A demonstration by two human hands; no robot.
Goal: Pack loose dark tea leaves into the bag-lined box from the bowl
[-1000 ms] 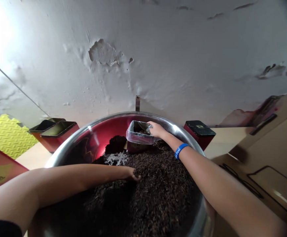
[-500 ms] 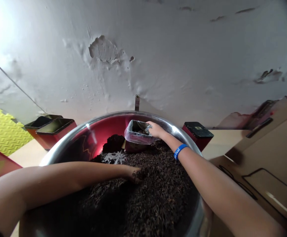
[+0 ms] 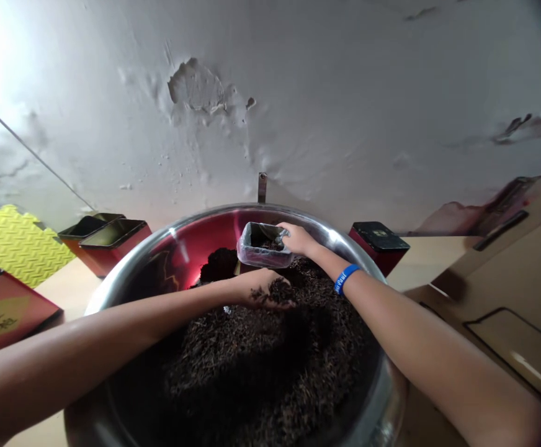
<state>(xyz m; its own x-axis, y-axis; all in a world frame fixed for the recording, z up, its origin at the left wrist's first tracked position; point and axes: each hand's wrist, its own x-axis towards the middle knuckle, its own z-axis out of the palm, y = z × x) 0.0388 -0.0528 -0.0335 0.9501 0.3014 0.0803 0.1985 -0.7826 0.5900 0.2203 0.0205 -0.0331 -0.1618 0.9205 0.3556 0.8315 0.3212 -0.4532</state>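
Observation:
A wide steel basin [image 3: 94, 305] holds a heap of dark, twisted tea leaves [image 3: 270, 372]. My left hand [image 3: 263, 289] is cupped palm up above the heap with a handful of leaves in it. Just beyond stands a tin [image 3: 256, 254] with a clear plastic bag folded over its rim, some leaves visible inside. My right hand [image 3: 296, 239] grips the tin's right rim and the bag's edge. The tin's base is partly hidden by my left hand and the leaves.
Two open tins [image 3: 115, 239] stand left of the basin, and a red tin with a yellow label [image 3: 0, 313] is nearer. A black-topped tin [image 3: 380, 239] sits at right, beside a cardboard box [image 3: 517, 279]. A yellow foam mat [image 3: 14, 242] leans by the peeling wall [image 3: 321, 112].
My left hand has come up out of the heap with a handful of tea leaves, nearer to the lined tin. My right hand keeps its hold on the rim. The view has shifted slightly.

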